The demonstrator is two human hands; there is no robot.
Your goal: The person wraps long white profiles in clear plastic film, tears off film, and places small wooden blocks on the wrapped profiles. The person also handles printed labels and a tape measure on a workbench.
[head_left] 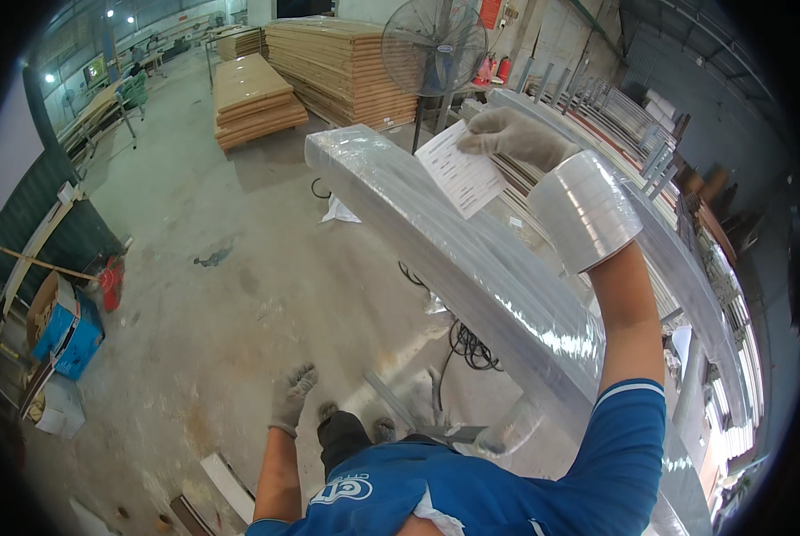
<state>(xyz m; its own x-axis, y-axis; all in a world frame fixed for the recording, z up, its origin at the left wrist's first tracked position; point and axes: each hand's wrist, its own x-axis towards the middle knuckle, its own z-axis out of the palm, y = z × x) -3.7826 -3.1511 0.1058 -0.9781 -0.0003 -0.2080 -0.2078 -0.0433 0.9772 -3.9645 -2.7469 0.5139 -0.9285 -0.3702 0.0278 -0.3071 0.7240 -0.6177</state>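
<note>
My right hand (518, 137), in a grey work glove, pinches a white printed paper sheet (463, 171) by its upper edge. The sheet is held over a long panel bundle wrapped in clear plastic film (454, 246), which slants from the upper middle toward my right side. Around my right wrist sits a shiny roll of clear tape or film (584, 213), worn like a cuff. Low beside my body hangs my gloved left hand (293, 397), its fingers loosely bent and nothing visible in them. It is apart from the bundle.
A second wrapped length (686, 268) lies farther right, beside racks of long profiles. Behind stand a large fan (436, 49) and stacked brown panels (328, 67). Black cable (473, 348) lies coiled on the floor under the bundle. At left is a blue box (67, 330).
</note>
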